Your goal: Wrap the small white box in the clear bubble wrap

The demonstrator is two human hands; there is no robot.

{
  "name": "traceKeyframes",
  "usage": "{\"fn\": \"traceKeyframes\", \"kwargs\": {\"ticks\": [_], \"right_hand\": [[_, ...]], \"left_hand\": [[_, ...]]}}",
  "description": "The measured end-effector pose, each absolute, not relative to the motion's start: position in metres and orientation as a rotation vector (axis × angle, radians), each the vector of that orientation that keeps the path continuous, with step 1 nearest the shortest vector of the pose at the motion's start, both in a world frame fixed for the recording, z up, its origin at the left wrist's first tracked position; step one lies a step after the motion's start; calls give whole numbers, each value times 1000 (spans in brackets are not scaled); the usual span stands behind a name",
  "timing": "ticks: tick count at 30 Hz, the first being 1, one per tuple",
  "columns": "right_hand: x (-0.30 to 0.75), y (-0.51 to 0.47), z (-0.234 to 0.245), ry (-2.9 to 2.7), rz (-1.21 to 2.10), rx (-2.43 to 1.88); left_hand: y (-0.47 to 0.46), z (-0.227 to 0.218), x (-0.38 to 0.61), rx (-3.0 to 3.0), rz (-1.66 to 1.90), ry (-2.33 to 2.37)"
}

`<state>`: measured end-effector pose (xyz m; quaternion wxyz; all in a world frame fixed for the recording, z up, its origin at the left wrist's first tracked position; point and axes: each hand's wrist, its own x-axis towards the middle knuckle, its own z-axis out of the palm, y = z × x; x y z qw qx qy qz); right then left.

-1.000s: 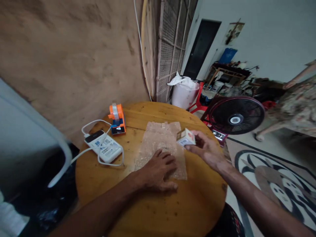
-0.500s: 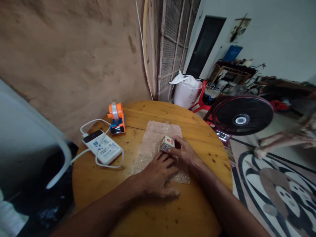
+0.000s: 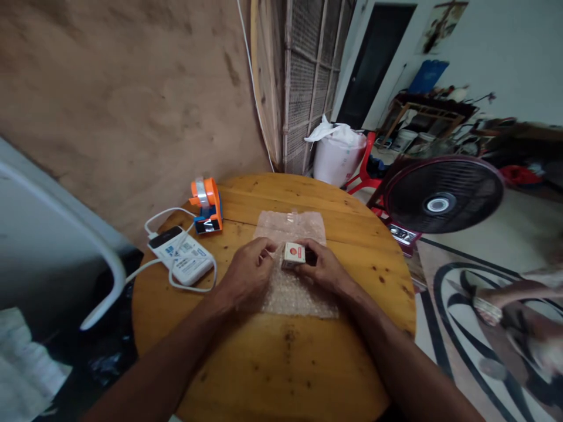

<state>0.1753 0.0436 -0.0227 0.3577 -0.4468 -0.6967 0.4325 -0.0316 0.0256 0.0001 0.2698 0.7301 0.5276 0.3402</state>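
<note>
A sheet of clear bubble wrap (image 3: 299, 299) lies on the round wooden table (image 3: 281, 363). Over its middle is a small white box (image 3: 294, 253) with a red print on top. My right hand (image 3: 323, 266) grips this box from the right, thumb on the near side and fingers behind. At the left edge of the sheet, my left hand (image 3: 251, 266) has its fingers curled in, and the wrap there looks pinched and slightly raised. Part of that grip is hidden behind the hand.
An orange and blue tape dispenser (image 3: 207, 205) stands at the back left. In front of it rests a white power bank (image 3: 187, 258) with a looped cable. Beyond the right edge is a fan (image 3: 440, 202); another person's limb (image 3: 519, 293) shows over the patterned floor.
My left hand has gone from lying spread on the wrap to its left edge, fingers now curled. The box, still in my right hand, has turned and moved slightly left.
</note>
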Motion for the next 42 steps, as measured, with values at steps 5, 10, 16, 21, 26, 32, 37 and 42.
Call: {"fn": "traceKeyframes", "kwargs": {"ticks": [5, 10, 16, 21, 26, 32, 37, 42], "right_hand": [[176, 44, -31, -1861, 1049, -1123], [179, 42, -33, -1915, 983, -1156], [182, 43, -29, -1915, 1010, -1160], [181, 43, -27, -1923, 1056, -1066], [180, 43, -23, -1914, 1077, -994], [183, 44, -28, -1887, 1137, -1039], [186, 49, -38, -1786, 1209, -1056], [186, 53, -38, -1649, 1264, -1120]], "left_hand": [[29, -15, -26, 2007, 871, 1312], [31, -15, -27, 2010, 822, 1299], [32, -19, -27, 2013, 835, 1236], [34, -23, -27, 2014, 848, 1111], [32, -19, -23, 2006, 849, 1152], [33, -17, -23, 2044, 819, 1166], [32, -12, -23, 2025, 814, 1156], [29, -8, -24, 2037, 796, 1150]]}}
